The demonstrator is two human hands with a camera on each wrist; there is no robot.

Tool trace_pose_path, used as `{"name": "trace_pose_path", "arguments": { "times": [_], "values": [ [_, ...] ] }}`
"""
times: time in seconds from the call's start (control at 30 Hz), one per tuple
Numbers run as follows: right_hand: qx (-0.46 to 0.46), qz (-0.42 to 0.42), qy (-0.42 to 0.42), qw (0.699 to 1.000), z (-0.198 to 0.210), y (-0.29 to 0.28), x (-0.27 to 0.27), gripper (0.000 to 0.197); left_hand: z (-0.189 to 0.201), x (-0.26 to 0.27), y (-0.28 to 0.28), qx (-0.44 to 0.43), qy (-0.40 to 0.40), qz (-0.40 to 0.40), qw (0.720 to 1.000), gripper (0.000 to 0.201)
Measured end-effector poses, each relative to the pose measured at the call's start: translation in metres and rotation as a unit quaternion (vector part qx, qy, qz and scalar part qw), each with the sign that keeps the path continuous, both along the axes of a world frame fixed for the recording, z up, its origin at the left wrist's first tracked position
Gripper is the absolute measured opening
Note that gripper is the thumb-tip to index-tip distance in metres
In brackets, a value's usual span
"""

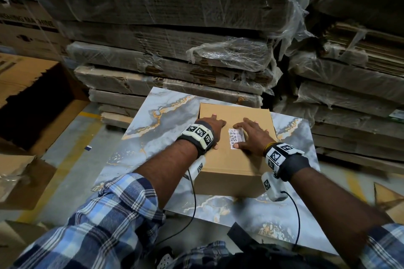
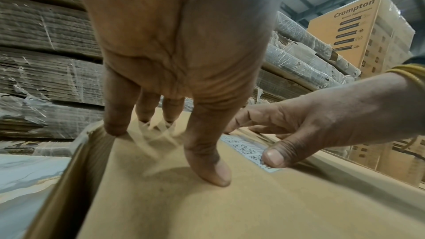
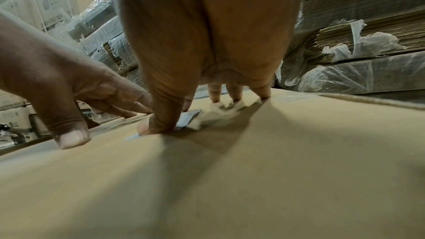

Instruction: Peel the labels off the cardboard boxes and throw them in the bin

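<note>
Cardboard box (image 1: 235, 159) on marbled table (image 1: 153, 137) toward its far right corner, white barcode label (image 1: 235, 137) stuck on top, left hand (image 1: 211, 125) spread flat beside it, right hand (image 1: 251, 135) spread, thumb (image 2: 273, 157) pressing label's near end, "Crompton" carton (image 2: 352, 30) behind, "LG" carton (image 3: 52, 6) too.

Marbled grey tabletop (image 1: 153, 129), shrink-wrapped stacks of flattened cardboard (image 1: 175, 54) behind, open empty carton (image 1: 32, 102) at left.

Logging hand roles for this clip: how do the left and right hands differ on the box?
The left hand rests spread on bare cardboard beside the label; the right hand lies partly over the label, its thumb pressing the near end. Both lie fairly flat on the box top, gripping nothing.
</note>
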State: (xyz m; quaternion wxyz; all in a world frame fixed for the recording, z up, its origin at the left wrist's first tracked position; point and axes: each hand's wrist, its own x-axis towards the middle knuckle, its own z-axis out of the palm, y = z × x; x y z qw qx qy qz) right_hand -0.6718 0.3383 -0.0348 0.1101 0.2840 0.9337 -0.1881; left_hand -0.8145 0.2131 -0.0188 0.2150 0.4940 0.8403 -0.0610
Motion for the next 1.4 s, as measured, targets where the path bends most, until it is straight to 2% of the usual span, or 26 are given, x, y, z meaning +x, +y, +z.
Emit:
{"name": "trace_pose_path", "arguments": {
  "times": [0.23,0.43,0.63,0.83,0.97,1.07,1.23,1.4],
  "values": [
    [-0.014,-0.035,0.039,0.999,-0.001,-0.006,0.006,0.068,0.002,0.0,0.001,0.004,-0.008,0.0,1.0,0.089],
    [-0.008,-0.036,0.04,0.999,0.006,-0.01,0.006,0.064,0.001,0.0,0.002,-0.007,0.001,-0.006,1.0,0.099],
    [0.023,-0.032,0.018,0.999,0.013,-0.012,0.002,0.078,-0.001,-0.001,0.002,-0.008,0.005,-0.005,1.0,0.105],
    [0.027,-0.045,0.025,0.998,0.014,-0.012,0.001,0.065,-0.001,-0.001,0.001,-0.005,0.002,-0.003,1.0,0.103],
    [0.041,-0.04,0.014,0.998,0.018,-0.011,-0.002,0.064,-0.001,-0.001,0.001,-0.001,0.001,-0.001,1.0,0.101],
    [0.061,-0.033,0.015,0.997,0.021,-0.008,-0.006,0.051,-0.002,-0.001,0.0,0.017,0.0,-0.001,1.0,0.092],
    [0.136,-0.021,0.004,0.99,0.023,-0.007,-0.02,0.026,-0.001,0.0,-0.001,0.021,-0.005,0.005,1.0,0.093],
    [0.193,-0.021,0.001,0.981,0.023,-0.009,-0.026,0.025,0.0,0.001,-0.003,0.036,-0.003,0.01,0.999,0.087]
  ]
}}
